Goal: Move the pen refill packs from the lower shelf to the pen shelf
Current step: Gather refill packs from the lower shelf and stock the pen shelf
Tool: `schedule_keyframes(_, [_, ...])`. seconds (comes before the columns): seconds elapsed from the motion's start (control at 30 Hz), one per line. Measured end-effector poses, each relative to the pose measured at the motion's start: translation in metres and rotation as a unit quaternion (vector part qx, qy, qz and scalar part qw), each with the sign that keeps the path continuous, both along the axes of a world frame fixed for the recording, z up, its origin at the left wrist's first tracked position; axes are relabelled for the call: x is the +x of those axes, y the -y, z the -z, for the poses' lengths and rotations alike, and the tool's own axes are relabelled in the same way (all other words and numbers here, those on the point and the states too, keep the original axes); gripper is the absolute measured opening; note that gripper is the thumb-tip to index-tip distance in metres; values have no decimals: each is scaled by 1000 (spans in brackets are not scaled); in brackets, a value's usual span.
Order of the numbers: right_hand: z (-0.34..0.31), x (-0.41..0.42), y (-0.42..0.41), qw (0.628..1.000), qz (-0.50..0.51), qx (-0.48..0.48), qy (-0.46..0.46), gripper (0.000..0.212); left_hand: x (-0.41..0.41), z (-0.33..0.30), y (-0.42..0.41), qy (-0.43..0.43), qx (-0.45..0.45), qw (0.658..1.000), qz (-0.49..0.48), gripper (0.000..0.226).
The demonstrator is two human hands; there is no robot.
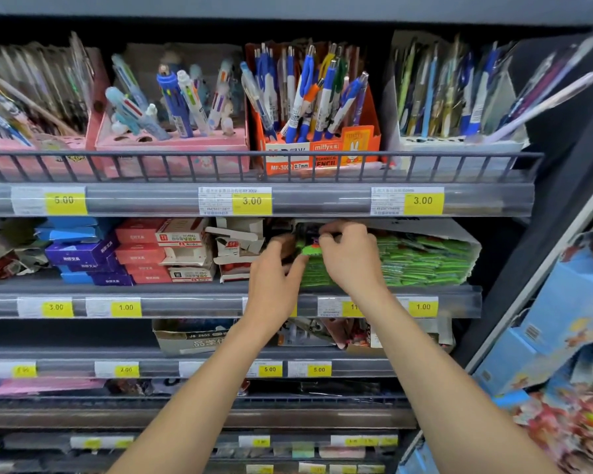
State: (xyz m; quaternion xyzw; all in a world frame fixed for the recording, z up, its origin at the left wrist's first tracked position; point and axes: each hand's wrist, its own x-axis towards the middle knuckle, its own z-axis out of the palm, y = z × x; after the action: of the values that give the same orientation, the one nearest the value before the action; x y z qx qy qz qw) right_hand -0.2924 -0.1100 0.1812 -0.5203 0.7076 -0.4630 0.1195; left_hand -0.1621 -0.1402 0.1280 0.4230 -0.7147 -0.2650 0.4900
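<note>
A stack of green pen refill packs (421, 261) lies in a torn grey box on the second shelf, right of centre. My right hand (350, 258) reaches into the left end of the stack, and its fingers pinch the top of a green pack (310, 250). My left hand (274, 278) is beside it, with the thumb against the left edge of the same packs. Above is the pen shelf (254, 176), which holds pens in an orange mechanical pencil box (319, 148), pink boxes (172, 145) and a white box (459, 142).
Red, white and blue stationery boxes (144, 251) fill the left part of the second shelf. A wire rail (220, 162) runs along the front of the pen shelf. Lower shelves hold more cartons. Blue printed packages (562, 319) hang at the right.
</note>
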Motion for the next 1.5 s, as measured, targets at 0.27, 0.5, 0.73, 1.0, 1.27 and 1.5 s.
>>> schedule_keyframes(0.27, [39,-4,-30,959,-13,-143,-245,37,8,13,1,-11,-27,997,68,55])
schedule_keyframes(0.5, [28,-7,-10,951,-45,-33,-305,41,-1,14,7,-10,-28,999,20,42])
schedule_keyframes(0.73, [59,-51,-55,911,190,-278,-238,31,-14,15,9,-10,20,1000,-5,56])
schedule_keyframes(1.0, [50,-145,-48,962,217,-86,-144,53,-30,8,11,80,26,996,3,79])
schedule_keyframes(1.27, [60,-150,-31,978,173,-86,-82,48,-50,4,17,134,-6,991,24,78])
schedule_keyframes(1.5, [61,-148,-38,925,191,-106,-312,49,-55,7,14,67,7,998,16,59])
